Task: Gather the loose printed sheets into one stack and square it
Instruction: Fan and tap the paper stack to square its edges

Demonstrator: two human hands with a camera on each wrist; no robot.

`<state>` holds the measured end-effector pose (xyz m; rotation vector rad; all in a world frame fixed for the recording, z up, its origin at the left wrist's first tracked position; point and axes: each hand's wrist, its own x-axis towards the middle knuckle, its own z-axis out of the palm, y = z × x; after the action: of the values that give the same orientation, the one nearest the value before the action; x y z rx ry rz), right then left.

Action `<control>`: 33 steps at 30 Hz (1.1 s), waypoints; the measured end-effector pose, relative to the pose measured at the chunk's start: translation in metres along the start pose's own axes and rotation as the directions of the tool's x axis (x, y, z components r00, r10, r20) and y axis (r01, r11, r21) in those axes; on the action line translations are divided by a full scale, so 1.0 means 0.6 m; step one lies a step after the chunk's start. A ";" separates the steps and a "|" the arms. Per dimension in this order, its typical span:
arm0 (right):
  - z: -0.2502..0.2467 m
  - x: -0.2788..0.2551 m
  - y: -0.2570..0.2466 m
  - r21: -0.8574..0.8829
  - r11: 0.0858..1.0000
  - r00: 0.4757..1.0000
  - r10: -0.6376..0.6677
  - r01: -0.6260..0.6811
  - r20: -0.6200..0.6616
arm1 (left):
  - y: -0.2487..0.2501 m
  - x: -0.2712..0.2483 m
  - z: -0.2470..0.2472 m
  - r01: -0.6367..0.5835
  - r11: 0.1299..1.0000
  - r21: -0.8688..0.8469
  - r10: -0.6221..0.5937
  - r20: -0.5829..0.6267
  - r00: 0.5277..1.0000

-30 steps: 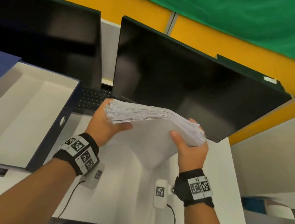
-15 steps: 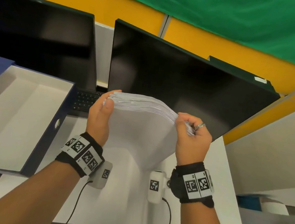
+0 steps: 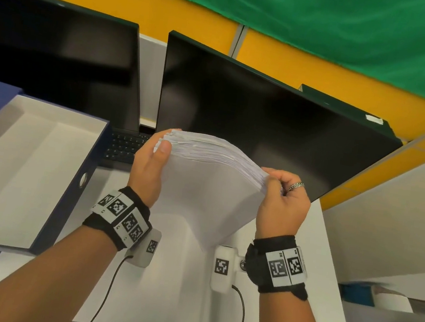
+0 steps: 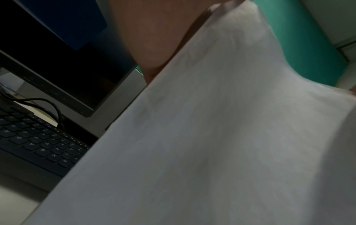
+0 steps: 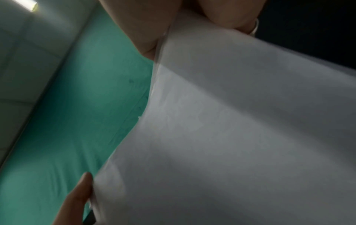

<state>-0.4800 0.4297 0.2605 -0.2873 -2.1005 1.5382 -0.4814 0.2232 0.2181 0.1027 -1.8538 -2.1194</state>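
Note:
A thick stack of white sheets [image 3: 210, 187] stands nearly upright above the white desk [image 3: 325, 281], its top edge fanned and sloping down to the right. My left hand [image 3: 152, 159] grips the stack's upper left corner, thumb on the near face. My right hand [image 3: 280, 196] pinches the upper right corner, fingers curled over the edge. The stack's lower corner hangs near the desk between my wrists. In the left wrist view the paper [image 4: 221, 137] fills most of the picture, and the paper [image 5: 240, 137] does the same in the right wrist view.
An open blue box file [image 3: 30, 173] with a white inside lies at the left. Two dark monitors [image 3: 250, 128] stand close behind the stack, with a black keyboard [image 3: 124, 147] under them. A grey partition [image 3: 392, 209] rises at the right.
The stack has swung from lying almost flat between my hands to standing on edge. Both hands have shifted to its top corners and risen slightly.

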 end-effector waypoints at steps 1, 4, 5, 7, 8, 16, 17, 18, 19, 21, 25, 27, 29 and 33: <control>0.000 0.001 0.001 0.017 1.000 0.999 0.020 -0.019 -0.029 | -0.001 0.001 0.001 0.006 1.000 0.007 -0.006 -0.005 1.000; 0.004 0.001 -0.005 0.070 0.997 0.997 0.036 -0.032 -0.063 | -0.003 0.003 0.001 0.020 0.999 0.027 -0.020 -0.017 1.000; 0.006 0.000 -0.008 0.066 0.998 0.999 0.024 -0.021 -0.046 | -0.004 0.004 0.001 0.014 0.999 0.030 -0.014 -0.011 1.000; 0.010 0.000 -0.009 0.060 0.998 0.999 0.033 -0.030 -0.043 | -0.003 0.006 0.003 0.000 0.999 0.034 0.000 -0.003 1.000; 0.010 0.002 -0.006 0.079 0.996 0.997 0.043 -0.038 -0.058 | -0.004 0.008 0.003 -0.006 0.999 0.040 0.006 -0.006 1.000; 0.010 -0.003 0.009 0.208 0.977 0.998 0.045 -0.036 -0.042 | 0.014 0.024 0.013 -0.082 0.987 0.140 0.094 -0.087 0.992; 0.009 -0.004 0.010 0.234 0.971 0.998 0.054 -0.047 -0.021 | 0.016 0.028 0.017 -0.095 0.982 0.161 0.114 -0.115 0.987; 0.009 -0.005 0.010 0.246 0.968 0.999 0.049 -0.049 0.008 | 0.018 0.030 0.018 -0.101 0.981 0.168 0.125 -0.143 0.982; 0.010 -0.007 0.009 0.250 0.967 0.999 0.034 -0.043 0.039 | 0.021 0.032 0.019 -0.100 0.983 0.155 0.125 -0.159 0.979; 0.009 -0.007 0.009 0.240 0.970 0.998 0.012 -0.026 0.061 | 0.023 0.032 0.017 -0.101 0.989 0.112 0.114 -0.115 0.987; 0.007 0.005 0.018 0.234 0.970 0.998 0.069 -0.069 0.010 | 0.019 0.020 0.008 -0.120 0.989 0.089 0.104 0.162 0.981; -0.001 0.008 0.025 0.264 0.964 0.999 0.032 -0.042 0.043 | 0.009 0.022 0.003 -0.067 0.981 0.181 0.042 0.140 0.989; -0.013 0.011 0.042 0.330 0.941 0.990 0.026 -0.071 0.139 | 0.003 0.026 0.001 -0.061 0.963 0.264 0.051 0.044 0.998; -0.012 0.014 0.071 0.198 0.962 0.945 0.125 -0.190 0.302 | -0.012 0.037 -0.008 -0.022 0.962 0.271 0.006 0.061 0.998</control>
<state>-0.4887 0.4536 0.2248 -0.1613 -2.1311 1.9993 -0.5025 0.2129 0.2140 0.0895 -2.1651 -1.8654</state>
